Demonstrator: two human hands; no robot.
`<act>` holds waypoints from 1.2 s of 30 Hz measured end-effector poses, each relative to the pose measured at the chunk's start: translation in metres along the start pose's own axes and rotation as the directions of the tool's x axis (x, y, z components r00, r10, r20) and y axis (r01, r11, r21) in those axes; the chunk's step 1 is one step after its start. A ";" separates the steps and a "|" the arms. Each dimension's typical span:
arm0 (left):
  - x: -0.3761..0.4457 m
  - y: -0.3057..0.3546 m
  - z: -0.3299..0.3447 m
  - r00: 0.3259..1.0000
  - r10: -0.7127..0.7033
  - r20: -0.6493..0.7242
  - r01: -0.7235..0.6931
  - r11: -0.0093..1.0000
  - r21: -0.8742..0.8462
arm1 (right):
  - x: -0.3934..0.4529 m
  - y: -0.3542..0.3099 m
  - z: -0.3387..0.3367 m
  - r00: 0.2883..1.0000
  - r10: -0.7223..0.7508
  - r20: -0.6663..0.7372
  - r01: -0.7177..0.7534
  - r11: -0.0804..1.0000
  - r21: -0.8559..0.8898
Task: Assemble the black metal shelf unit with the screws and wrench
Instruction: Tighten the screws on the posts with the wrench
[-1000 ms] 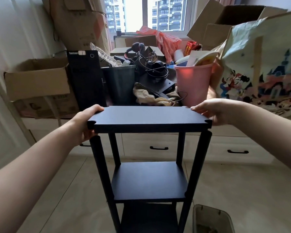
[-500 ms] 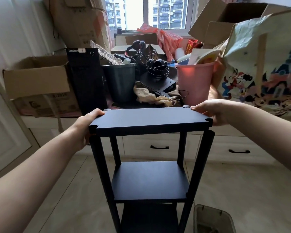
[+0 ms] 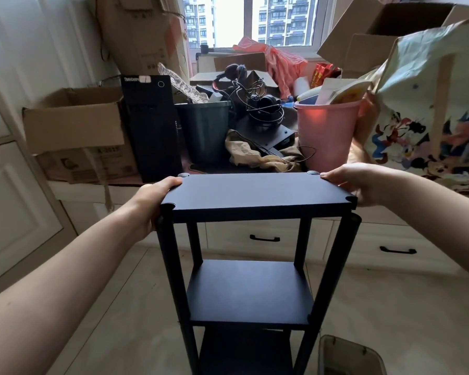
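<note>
The black shelf unit (image 3: 251,266) stands upright on the pale floor (image 3: 390,320), just in front of a white cabinet (image 3: 268,236) with black drawer handles. Its top panel (image 3: 255,193) sits a little lower on the four posts than a second ago: the round caps of the two far posts now stand clear above its back corners, where earlier the panel covered them. A middle shelf and a lower shelf show beneath it. Behind, the cabinet top carries cardboard boxes (image 3: 76,123), a black computer tower (image 3: 152,125), a dark bin (image 3: 205,131), a pink bucket (image 3: 326,133) and a cartoon-printed bag (image 3: 431,112).

The left hand (image 3: 153,201) grips the panel's left edge, thumb lying on top and fingers curled under; the right hand (image 3: 355,185) holds the right edge the same way, thumb near the far right cap. Both hands have kept their places on the panel
</note>
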State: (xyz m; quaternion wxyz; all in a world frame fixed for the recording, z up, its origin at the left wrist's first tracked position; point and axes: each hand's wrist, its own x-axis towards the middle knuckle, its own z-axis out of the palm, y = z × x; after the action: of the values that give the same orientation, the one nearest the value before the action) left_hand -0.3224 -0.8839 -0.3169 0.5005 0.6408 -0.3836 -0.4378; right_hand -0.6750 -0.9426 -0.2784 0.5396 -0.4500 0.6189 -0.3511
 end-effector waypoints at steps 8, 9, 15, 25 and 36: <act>-0.006 0.011 0.000 0.999 0.035 0.028 -0.033 0.997 -0.065 | 0.002 -0.001 -0.003 1.000 0.031 -0.002 -0.031 0.999 0.011; -0.005 0.014 0.001 0.999 0.040 0.022 -0.038 0.997 -0.064 | 0.003 -0.002 -0.003 1.000 0.029 -0.011 -0.029 0.999 0.012; 0.001 0.017 0.001 0.998 0.020 0.053 -0.017 0.998 -0.062 | 0.007 -0.006 -0.006 1.000 0.018 -0.004 -0.018 1.000 0.008; 0.007 -0.004 0.005 0.995 -0.031 0.092 0.036 0.998 -0.056 | 0.012 0.007 -0.002 0.999 -0.011 0.033 0.012 1.000 -0.020; 0.008 -0.004 0.004 0.993 -0.041 0.107 0.049 0.996 -0.073 | 0.013 0.010 0.008 0.997 -0.064 -0.050 0.064 0.998 0.004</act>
State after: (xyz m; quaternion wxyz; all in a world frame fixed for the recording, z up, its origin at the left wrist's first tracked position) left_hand -0.3232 -0.8920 -0.3232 0.4935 0.6058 -0.3781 -0.4964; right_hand -0.6689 -0.9512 -0.2940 0.5138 -0.4593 0.6163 -0.3811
